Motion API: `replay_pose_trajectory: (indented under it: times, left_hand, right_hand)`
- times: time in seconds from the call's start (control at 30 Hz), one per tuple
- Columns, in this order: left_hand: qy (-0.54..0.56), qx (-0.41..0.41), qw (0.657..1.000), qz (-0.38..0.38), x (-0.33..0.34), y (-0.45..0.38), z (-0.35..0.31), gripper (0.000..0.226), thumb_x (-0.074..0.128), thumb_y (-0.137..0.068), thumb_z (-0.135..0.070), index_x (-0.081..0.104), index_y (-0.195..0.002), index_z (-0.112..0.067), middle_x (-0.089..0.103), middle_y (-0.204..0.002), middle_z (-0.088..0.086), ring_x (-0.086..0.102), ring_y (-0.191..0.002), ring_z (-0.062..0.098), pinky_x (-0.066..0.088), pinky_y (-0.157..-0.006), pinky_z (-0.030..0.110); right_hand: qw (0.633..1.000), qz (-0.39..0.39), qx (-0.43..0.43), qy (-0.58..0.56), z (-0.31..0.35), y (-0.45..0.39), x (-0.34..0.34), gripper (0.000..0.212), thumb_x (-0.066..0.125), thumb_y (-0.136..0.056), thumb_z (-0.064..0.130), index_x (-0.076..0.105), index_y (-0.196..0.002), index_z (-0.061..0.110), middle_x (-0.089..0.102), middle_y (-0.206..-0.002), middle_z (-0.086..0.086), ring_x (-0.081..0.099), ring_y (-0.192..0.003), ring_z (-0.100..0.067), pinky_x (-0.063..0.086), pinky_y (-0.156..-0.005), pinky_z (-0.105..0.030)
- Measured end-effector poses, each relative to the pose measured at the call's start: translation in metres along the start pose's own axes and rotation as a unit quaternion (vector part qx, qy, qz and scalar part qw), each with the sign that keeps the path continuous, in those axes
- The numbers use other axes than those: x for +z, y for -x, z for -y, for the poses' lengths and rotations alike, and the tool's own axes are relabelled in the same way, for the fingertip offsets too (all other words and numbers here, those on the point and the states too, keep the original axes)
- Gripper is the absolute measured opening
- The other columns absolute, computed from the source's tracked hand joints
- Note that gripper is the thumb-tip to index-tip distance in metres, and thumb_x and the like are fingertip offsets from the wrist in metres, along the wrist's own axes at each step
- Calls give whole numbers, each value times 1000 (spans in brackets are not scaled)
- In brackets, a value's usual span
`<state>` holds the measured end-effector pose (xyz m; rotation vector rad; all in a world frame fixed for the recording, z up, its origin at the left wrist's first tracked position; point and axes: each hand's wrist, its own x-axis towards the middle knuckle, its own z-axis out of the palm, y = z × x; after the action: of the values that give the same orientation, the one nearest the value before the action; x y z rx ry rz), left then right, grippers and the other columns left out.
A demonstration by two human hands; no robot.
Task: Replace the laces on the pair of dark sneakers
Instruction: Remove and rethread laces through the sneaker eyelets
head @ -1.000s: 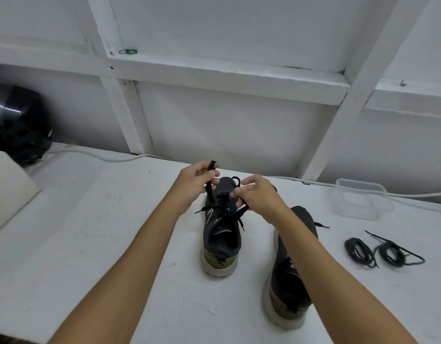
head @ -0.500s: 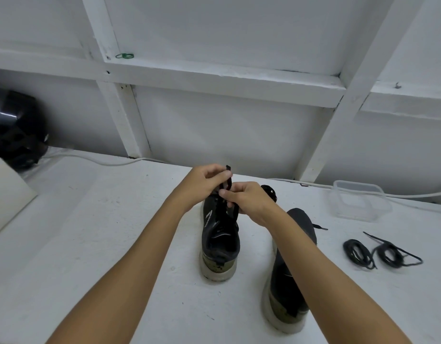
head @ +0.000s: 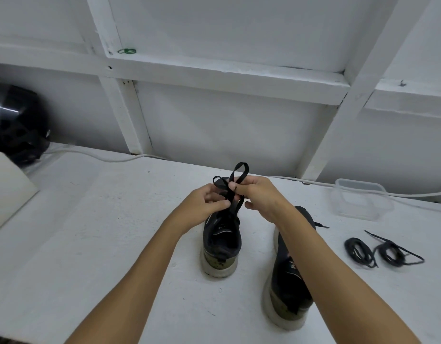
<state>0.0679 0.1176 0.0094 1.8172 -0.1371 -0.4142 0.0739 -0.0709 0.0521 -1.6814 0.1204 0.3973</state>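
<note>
Centre frame: dark sneaker, tan heel; both hands pinching black lace loops. Side lettering unreadable.

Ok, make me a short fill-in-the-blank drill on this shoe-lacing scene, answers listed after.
1. Both hands hold a black lace above the ____ of the two sneakers.
2. The two coiled spare laces lie on the table to the ____ of the right sneaker.
3. The clear plastic container near the wall holds ____.
4. The right hand pinches a ____ of lace that stands up above it.

Missing words: left; right; nothing; loop
</note>
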Motion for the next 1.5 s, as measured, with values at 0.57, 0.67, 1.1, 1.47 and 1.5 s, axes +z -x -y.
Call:
replay_pose_trajectory:
  times: [0.57,0.67,1.1,1.47,1.5]
  left_hand:
    - [-253,56,946,-194,30,-6,-8,11,62,-81,-29,58,-91,-33,60,-79,-13,59,-75,13,40,-55,25]
    - [-219,49,953,-203,30,-6,-7,15,65,-82,-26,54,-88,-35,60,-93,-6,59,-82,13,42,-61,26]
    - [-248,94,958,-109,10,0,3,3,66,-87,-26,65,-86,-29,57,-94,-14,55,-85,7,45,-72,22]
    - [6,-16,1000,16,3,3,-7,11,68,-87,-28,73,-90,-19,65,-84,-4,57,-82,10,43,-77,27]
    - [51,-44,997,43,-1,4,-8,16,62,-83,-32,73,-87,-20,63,-82,-5,53,-79,9,39,-72,27]
  right_hand:
    - [1000,18,-3,10,-3,6,-1,13,70,-94,17,79,-104,20,64,-73,3,56,-67,-6,37,-70,-29]
    - [1000,13,-7,5,-6,7,-1,13,69,-95,16,78,-94,26,62,-73,1,56,-68,-7,37,-72,-30]
    - [998,26,-39,28,-14,10,-10,20,62,-101,14,75,-105,30,69,-71,12,62,-69,1,43,-73,-27]
    - [988,34,-103,109,-17,10,-14,28,61,-99,8,77,-92,30,75,-81,5,66,-76,-5,46,-65,-15]
    - [984,29,-112,138,-18,10,-14,30,62,-98,7,78,-89,32,77,-83,6,68,-78,-6,47,-67,-15]
